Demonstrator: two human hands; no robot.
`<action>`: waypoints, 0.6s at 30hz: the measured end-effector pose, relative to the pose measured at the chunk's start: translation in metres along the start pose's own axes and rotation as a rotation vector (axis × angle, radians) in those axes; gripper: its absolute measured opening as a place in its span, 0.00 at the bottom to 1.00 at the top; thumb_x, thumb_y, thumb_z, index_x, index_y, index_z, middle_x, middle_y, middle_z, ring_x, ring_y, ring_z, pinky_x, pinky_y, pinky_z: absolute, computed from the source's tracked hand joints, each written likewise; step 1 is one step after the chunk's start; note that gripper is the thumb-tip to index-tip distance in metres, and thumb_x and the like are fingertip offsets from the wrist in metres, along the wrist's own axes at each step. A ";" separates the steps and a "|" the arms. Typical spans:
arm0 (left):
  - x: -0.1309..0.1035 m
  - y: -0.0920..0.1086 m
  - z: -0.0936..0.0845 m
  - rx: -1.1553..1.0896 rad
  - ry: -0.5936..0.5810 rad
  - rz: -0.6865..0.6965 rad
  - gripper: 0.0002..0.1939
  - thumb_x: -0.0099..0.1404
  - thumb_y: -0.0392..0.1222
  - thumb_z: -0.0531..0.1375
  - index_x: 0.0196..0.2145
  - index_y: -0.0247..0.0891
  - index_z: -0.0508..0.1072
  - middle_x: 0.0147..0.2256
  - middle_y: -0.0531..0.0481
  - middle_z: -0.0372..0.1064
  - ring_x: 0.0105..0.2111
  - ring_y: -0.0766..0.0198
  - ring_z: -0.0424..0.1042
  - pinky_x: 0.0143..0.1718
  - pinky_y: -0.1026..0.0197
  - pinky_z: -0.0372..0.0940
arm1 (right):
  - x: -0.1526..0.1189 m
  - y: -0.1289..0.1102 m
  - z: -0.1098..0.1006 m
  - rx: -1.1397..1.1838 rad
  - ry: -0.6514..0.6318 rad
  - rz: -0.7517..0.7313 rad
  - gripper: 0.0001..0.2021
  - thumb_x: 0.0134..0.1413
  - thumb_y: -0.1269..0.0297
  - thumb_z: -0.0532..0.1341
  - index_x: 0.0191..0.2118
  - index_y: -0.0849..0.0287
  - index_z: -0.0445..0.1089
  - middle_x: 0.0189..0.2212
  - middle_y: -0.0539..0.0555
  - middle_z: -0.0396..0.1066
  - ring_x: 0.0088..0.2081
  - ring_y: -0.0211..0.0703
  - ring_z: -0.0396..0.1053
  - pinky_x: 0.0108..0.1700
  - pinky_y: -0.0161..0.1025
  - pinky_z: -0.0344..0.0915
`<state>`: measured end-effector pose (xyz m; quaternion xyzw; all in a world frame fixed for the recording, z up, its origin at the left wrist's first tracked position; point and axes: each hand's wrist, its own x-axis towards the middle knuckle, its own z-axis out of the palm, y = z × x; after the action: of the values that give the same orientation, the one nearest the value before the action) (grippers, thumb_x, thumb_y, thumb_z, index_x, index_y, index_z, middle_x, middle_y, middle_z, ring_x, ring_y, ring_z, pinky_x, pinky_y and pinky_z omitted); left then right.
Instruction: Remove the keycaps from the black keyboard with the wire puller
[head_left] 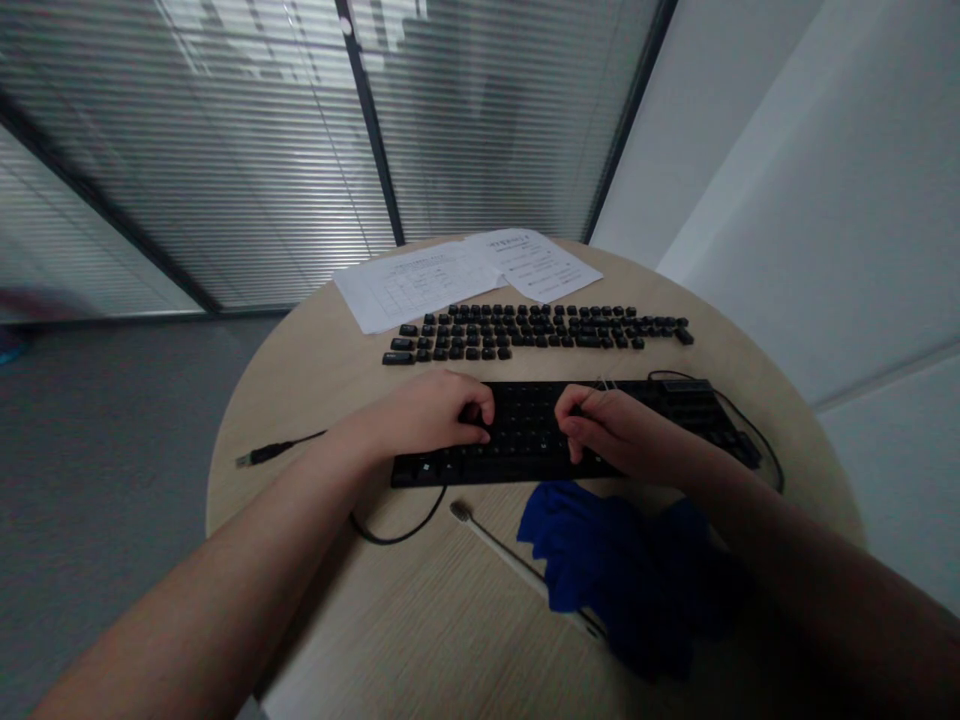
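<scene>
A black keyboard [517,470] lies across the round table, with some keycaps on its near rows. Over its left part, my left hand [439,412] has its fingers curled and thumb near the index finger; whatever is between them is hidden. My right hand [611,428] is closed in a pinch over the middle-right of the keyboard, its contents too dim to name. Thin wire-like prongs [606,383] show just beyond its knuckles; I cannot tell if they are held. Loose black keycaps [517,325] lie in rows behind the keyboard.
Printed sheets [420,280] lie at the table's far edge. A toothbrush-like brush [499,545] lies in front, partly under a crumpled blue cloth [600,550] by my right forearm. A USB plug [259,455] and cable [390,542] are at the left. Blinds and a wall stand behind.
</scene>
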<state>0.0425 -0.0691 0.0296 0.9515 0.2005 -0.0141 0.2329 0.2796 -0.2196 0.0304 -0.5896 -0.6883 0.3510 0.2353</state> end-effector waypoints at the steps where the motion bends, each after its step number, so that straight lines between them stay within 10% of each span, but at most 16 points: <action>1: 0.000 0.000 0.000 0.001 0.000 0.001 0.07 0.61 0.42 0.67 0.39 0.43 0.80 0.32 0.54 0.74 0.31 0.63 0.70 0.34 0.60 0.57 | 0.000 0.000 0.000 0.003 0.000 0.005 0.09 0.68 0.57 0.56 0.35 0.53 0.63 0.25 0.49 0.78 0.28 0.44 0.73 0.36 0.39 0.63; 18: -0.001 0.003 -0.001 0.001 0.000 -0.019 0.07 0.61 0.41 0.67 0.39 0.43 0.80 0.34 0.53 0.76 0.32 0.63 0.70 0.34 0.59 0.57 | -0.002 -0.010 0.005 -0.136 -0.015 -0.096 0.07 0.68 0.61 0.58 0.36 0.54 0.64 0.24 0.48 0.74 0.27 0.42 0.70 0.34 0.38 0.59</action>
<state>0.0429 -0.0711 0.0322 0.9497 0.2098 -0.0163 0.2321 0.2696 -0.2231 0.0350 -0.5678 -0.7399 0.2960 0.2063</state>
